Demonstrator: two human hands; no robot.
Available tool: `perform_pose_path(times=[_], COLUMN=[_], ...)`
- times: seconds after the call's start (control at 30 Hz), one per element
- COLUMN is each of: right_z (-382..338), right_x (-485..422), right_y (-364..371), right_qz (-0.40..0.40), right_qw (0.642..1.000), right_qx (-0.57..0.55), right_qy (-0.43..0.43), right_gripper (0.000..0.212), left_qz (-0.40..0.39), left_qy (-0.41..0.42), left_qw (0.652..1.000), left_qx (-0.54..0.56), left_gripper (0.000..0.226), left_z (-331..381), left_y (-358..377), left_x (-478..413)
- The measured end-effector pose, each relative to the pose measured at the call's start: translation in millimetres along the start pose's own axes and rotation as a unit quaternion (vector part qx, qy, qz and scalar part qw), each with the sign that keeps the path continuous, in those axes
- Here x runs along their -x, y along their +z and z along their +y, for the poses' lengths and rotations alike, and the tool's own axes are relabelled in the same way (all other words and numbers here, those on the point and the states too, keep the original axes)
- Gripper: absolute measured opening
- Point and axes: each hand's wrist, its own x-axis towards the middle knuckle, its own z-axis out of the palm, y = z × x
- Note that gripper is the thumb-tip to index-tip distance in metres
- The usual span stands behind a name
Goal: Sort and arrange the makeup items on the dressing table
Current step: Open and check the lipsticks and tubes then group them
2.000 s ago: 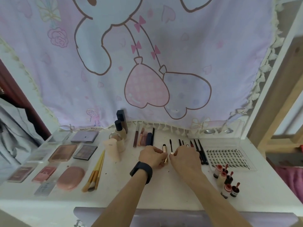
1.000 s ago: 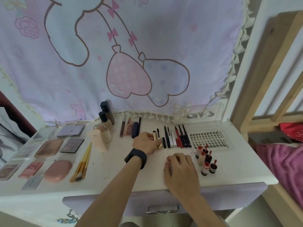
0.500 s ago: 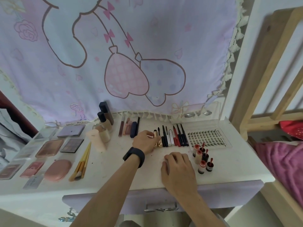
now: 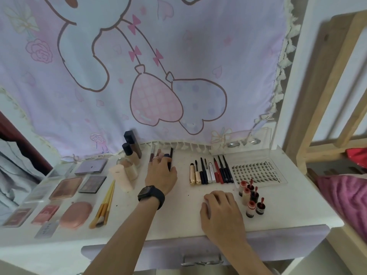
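Observation:
On the white dressing table [image 4: 178, 219], a neat row of pens and liners [image 4: 216, 171] lies at the back middle, with two gold tubes [image 4: 194, 175] at its left end. My left hand [image 4: 160, 173], wearing a black watch, reaches over a separate group of sticks [image 4: 171, 153] further left; its fingers lie fairly straight on top of them and hide most of them. My right hand [image 4: 220, 211] rests palm down on the table near the front edge and holds nothing.
A clear lash tray [image 4: 258, 171] sits at the back right, with small red and beige bottles [image 4: 249, 197] in front. Foundation bottles [image 4: 132, 153], a pink cylinder [image 4: 121, 177], brushes [image 4: 103, 207], palettes [image 4: 66, 187] and a pink compact [image 4: 76, 215] fill the left. A wooden frame [image 4: 325, 96] stands to the right.
My left hand has left the gold tubes at the row's left end and moved left onto the group of sticks. My right hand has stayed on the table.

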Motion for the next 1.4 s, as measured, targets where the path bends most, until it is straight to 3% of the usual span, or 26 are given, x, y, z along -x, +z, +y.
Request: perform_pose_path(times=[0.1,0.2,0.67,0.83,1.03,1.17,1.3,1.4], right_z=[0.1,0.0,0.0,0.8,1.9,2.8,3.1,0.9], right_x=[-0.2,-0.8,-0.6,-0.7,-1.3,-2.0,-3.3,-3.7], right_y=[1.1,1.6,2.9,2.0,0.1,0.6,1.0,-0.6], right_qz=[0.002,-0.001,0.005,-0.007,-0.017,-0.009,0.011,0.025], right_qw=[1.000,1.000,1.000,1.000,1.000,1.000,0.999,0.999], right_qx=[-0.004,0.000,0.002,-0.003,-0.008,-0.026,-0.041,-0.044], right_qy=[0.003,0.006,0.004,0.003,0.003,0.002,-0.001,-0.018], right_gripper=[0.020,0.019,0.018,0.019,0.019,0.016,0.011,0.014], left_qz=[-0.016,-0.043,-0.025,-0.071,-0.032,0.008,0.064,0.068], left_qy=[0.040,0.064,0.020,-0.019,-0.075,-0.073,-0.080,-0.069], left_qw=[0.989,0.975,0.978,0.972,0.986,0.995,0.961,0.937], left_qx=[-0.144,-0.209,-0.206,-0.223,-0.144,0.062,0.256,0.337], left_gripper=[0.043,0.048,0.036,0.027,0.025,0.011,0.005,0.006], left_z=[-8.1,-8.5,0.6,3.9,6.0,-8.3,-18.2,-24.7], left_y=[-0.6,2.8,7.2,-0.3,-8.3,-5.8,-2.1,-5.3], left_x=[-2.8,-3.4,6.2,11.2,35.5,65.1,94.8,110.2])
